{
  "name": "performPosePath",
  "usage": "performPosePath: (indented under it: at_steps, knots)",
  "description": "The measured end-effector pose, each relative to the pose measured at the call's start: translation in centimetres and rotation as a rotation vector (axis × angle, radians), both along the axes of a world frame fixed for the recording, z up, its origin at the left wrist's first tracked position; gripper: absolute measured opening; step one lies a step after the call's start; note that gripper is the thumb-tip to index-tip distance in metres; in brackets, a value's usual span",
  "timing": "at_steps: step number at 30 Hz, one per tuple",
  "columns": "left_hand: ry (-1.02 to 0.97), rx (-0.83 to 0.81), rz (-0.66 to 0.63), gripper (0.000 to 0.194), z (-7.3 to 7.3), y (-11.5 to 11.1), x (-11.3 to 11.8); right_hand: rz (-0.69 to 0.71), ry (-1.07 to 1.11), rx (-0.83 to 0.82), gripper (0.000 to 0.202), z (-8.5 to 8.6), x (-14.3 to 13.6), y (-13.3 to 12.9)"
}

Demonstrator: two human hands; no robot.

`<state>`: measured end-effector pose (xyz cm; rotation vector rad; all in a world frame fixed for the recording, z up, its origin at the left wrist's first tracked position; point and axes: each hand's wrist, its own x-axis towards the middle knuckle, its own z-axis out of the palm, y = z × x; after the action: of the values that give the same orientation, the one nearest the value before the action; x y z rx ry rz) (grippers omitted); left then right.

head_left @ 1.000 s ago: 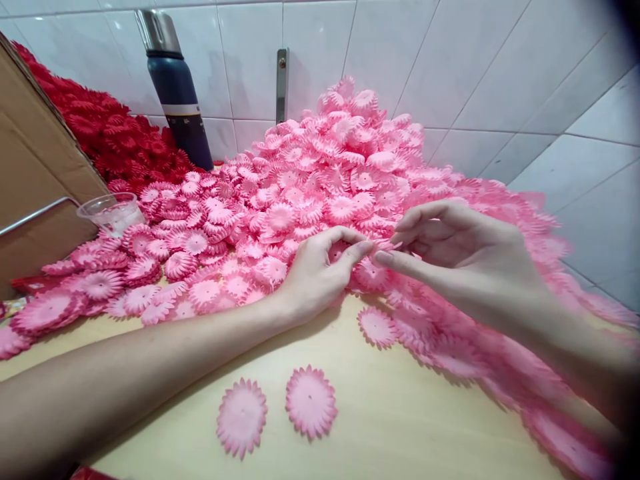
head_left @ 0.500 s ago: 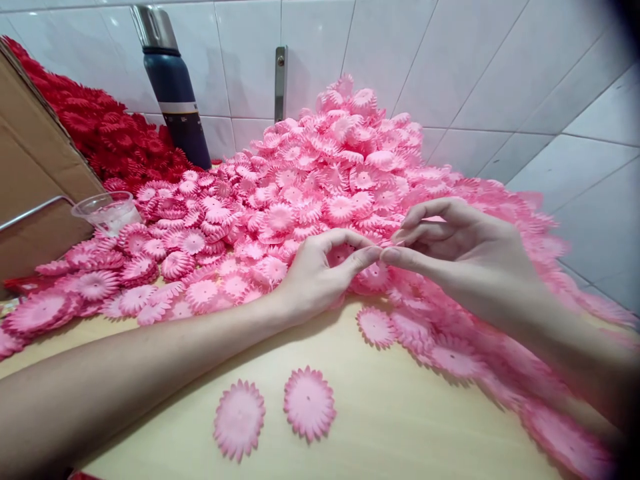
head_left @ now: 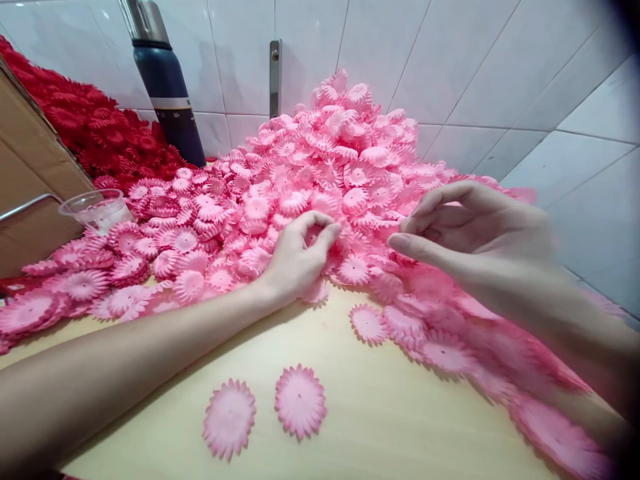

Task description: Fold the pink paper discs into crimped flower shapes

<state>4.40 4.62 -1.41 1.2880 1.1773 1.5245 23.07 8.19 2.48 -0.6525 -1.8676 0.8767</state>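
Observation:
My left hand [head_left: 303, 257] is over the near side of a heap of pink paper-like flower discs [head_left: 345, 153]. Its thumb and forefinger are pressed together; whatever is between them blends into the pink behind. To the right, my right hand [head_left: 465, 230] is raised above the heap's right flank, thumb and fingers apart with nothing visible in them. Two single discs with scalloped edges, a left one [head_left: 229, 419] and a right one [head_left: 300, 401], lie flat on the pale table [head_left: 165, 427]. Another disc [head_left: 369, 324] rests at the pile's front edge.
At the back left stand a dark blue bottle [head_left: 173, 100] and a heap of red flower discs [head_left: 90, 120]. A cardboard box [head_left: 35, 167] is at the left edge, with a clear plastic cup [head_left: 100, 210] beside it. White tiled wall [head_left: 310, 47] closes off the back.
My hands, which met at the fingertips, have come apart. The left has drawn back to the left, and the right hand's thumb and fingers have spread. The view has shifted slightly.

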Motion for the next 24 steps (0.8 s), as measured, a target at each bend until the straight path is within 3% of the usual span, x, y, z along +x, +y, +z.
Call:
performPosePath:
  at_steps: [4, 12, 17, 21, 24]
  knots:
    - [0.229, 0.103, -0.05, 0.014, 0.6, -0.5, 0.2, 0.056, -0.073, -0.03, 0.023, -0.4, -0.2, 0.1]
    - [0.324, 0.187, -0.087, 0.011, 0.8, -1.0, 0.4, -0.083, -0.101, -0.083, 0.028, -0.6, -0.4, -0.4]
    - [0.382, 0.205, -0.086, 0.01, 0.9, -1.1, 0.4, -0.052, -0.114, -0.124, 0.028, -0.5, -0.2, -0.1]
    - [0.352, 0.17, -0.026, 0.01, 0.6, -1.0, 0.4, -0.001, -0.084, -0.076, 0.024, -0.6, -0.4, 0.3]
    - [0.275, 0.155, 0.076, 0.011, 0.2, -0.7, 0.2, -0.07, -0.077, 0.034, 0.02, -0.6, -0.1, 0.9]
